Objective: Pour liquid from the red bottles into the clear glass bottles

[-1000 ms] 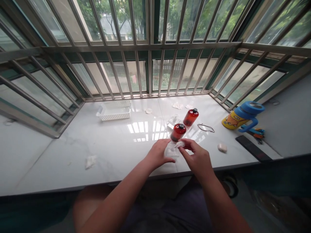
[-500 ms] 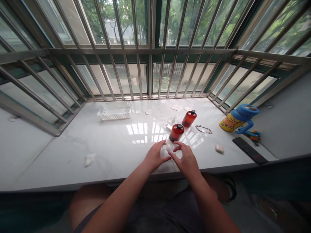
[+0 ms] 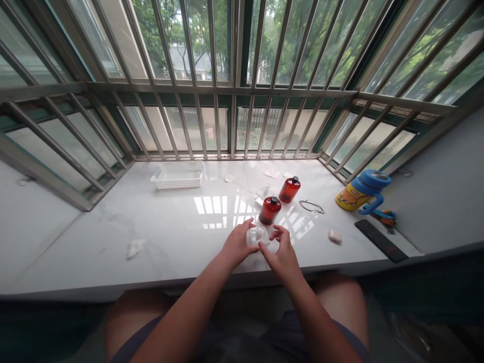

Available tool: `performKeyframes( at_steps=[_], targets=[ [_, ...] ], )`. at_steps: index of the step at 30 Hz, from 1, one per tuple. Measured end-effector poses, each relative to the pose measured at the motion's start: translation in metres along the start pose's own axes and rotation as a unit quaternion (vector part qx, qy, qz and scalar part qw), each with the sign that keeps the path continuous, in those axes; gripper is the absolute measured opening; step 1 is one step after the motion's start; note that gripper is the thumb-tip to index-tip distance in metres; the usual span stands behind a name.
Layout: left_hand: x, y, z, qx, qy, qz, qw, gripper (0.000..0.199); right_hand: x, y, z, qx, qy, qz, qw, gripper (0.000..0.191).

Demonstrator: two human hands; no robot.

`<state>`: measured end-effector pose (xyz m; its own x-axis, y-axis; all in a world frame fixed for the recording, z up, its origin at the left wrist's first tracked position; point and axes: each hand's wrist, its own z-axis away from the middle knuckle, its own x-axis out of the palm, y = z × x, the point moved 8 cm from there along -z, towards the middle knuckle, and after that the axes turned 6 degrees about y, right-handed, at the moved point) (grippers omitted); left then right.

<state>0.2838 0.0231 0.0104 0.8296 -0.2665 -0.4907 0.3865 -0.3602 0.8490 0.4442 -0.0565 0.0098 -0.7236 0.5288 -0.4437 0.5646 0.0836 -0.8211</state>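
A small clear plastic piece (image 3: 258,235) with raised, rounded parts is held just above the counter near its front edge. My left hand (image 3: 239,242) is closed on its left side, thumb in front and fingers behind. My right hand (image 3: 280,249) is at the other side, thumb tip at the near corner and fingers spread apart; whether the thumb presses on it is unclear. Just beyond the hands stands an amber-red bottle (image 3: 269,212) with a black cap. A second such bottle (image 3: 290,190) stands behind it to the right.
A clear pump-like piece (image 3: 263,193) lies behind the nearer bottle. A white basket (image 3: 177,182) is at the back left. On the right are a cord loop (image 3: 311,206), a pale lump (image 3: 335,236), a black phone-like slab (image 3: 380,240) and a blue-yellow mug (image 3: 355,195). Crumpled wrapping (image 3: 135,249) lies left.
The view has shifted slightly. My right thumb and fingers have parted more, and more of the clear plastic piece shows between my hands. The bottles stand as before.
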Motion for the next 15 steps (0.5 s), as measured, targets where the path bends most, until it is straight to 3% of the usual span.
performKeyframes(
  at_steps=[7,15],
  targets=[
    [0.001,-0.002,-0.001,-0.019,-0.005,-0.009,1.000,0.098,0.011,-0.004,-0.003,0.014,-0.032,-0.103,0.994,0.073],
    [0.001,0.000,-0.002,-0.029,-0.012,-0.022,0.999,0.098,0.003,0.000,-0.001,0.015,0.026,-0.091,0.995,0.066]
  ],
)
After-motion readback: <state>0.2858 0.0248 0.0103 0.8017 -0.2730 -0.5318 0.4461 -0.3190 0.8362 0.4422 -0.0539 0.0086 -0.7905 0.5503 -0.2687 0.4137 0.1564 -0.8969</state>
